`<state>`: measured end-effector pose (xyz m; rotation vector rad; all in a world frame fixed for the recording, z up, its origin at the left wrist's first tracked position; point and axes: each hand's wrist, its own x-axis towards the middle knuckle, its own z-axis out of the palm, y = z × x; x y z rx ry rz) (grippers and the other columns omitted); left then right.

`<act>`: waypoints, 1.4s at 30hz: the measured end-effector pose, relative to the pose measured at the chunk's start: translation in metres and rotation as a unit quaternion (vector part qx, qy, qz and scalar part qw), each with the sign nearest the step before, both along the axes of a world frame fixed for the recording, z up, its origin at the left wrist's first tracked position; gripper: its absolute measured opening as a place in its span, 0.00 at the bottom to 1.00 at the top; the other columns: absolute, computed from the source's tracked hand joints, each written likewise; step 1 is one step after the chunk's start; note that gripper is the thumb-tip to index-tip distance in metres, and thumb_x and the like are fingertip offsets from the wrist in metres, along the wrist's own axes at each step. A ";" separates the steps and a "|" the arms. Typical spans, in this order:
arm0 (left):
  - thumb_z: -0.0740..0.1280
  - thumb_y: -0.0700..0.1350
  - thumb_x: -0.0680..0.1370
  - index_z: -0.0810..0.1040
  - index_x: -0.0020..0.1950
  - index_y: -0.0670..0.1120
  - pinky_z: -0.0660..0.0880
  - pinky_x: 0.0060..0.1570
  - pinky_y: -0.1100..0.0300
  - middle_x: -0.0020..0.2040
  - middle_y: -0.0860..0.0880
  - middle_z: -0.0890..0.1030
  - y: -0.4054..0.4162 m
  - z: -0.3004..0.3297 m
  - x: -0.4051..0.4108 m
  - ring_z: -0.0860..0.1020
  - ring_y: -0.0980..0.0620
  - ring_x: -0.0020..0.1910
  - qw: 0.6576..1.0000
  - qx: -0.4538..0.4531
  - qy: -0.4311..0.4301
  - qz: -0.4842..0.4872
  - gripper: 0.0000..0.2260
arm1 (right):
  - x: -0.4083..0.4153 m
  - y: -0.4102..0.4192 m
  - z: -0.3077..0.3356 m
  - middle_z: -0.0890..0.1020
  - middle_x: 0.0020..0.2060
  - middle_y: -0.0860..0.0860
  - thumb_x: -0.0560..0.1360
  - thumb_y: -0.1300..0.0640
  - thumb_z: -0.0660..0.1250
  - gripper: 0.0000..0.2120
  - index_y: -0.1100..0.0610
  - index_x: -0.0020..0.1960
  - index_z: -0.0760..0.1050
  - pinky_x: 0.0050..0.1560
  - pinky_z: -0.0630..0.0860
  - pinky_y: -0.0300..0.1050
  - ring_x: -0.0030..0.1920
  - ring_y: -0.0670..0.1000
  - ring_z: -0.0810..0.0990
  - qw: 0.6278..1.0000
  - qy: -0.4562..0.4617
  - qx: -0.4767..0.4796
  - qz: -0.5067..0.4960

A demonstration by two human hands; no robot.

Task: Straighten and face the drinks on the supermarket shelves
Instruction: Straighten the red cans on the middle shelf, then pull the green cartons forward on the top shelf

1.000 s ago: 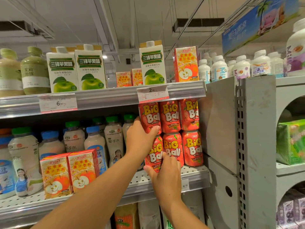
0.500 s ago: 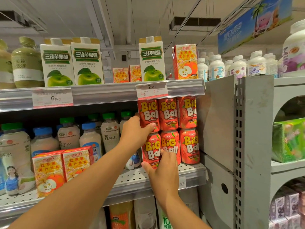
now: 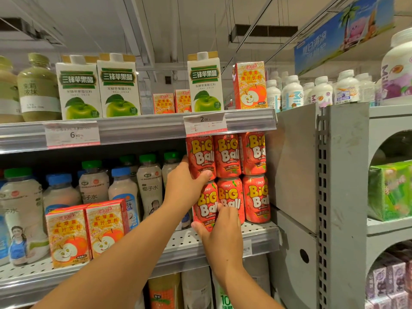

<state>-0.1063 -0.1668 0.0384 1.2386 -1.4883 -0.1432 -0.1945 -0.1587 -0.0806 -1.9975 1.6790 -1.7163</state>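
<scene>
On the middle shelf, in my head camera, I see six red Big Ball cans stacked in two rows of three, hard against the grey side wall. My left hand reaches up to the top left can. Its thumb curls across the front of that can near the bottom, and the fingers go round the left side, so it grips the can. My right hand is lower. It holds the bottom left can, with the thumb under the can's left side and the fingers curled on the front, between this can and the bottom middle can. The top left can sits right on the bottom left can. The yellow words on these cans face me.

Left of the cans stand milky bottles with green and blue caps. In front of them are two apple juice boxes. On the top shelf stand green apple cartons and a price tag.
</scene>
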 end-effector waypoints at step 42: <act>0.72 0.46 0.75 0.81 0.61 0.47 0.74 0.48 0.44 0.59 0.39 0.80 0.091 0.095 0.123 0.78 0.37 0.52 0.793 -0.185 -0.509 0.279 0.15 | -0.039 0.010 0.275 0.71 0.61 0.52 0.70 0.42 0.72 0.33 0.54 0.67 0.64 0.58 0.76 0.54 0.61 0.53 0.71 0.991 0.017 -0.135 0.012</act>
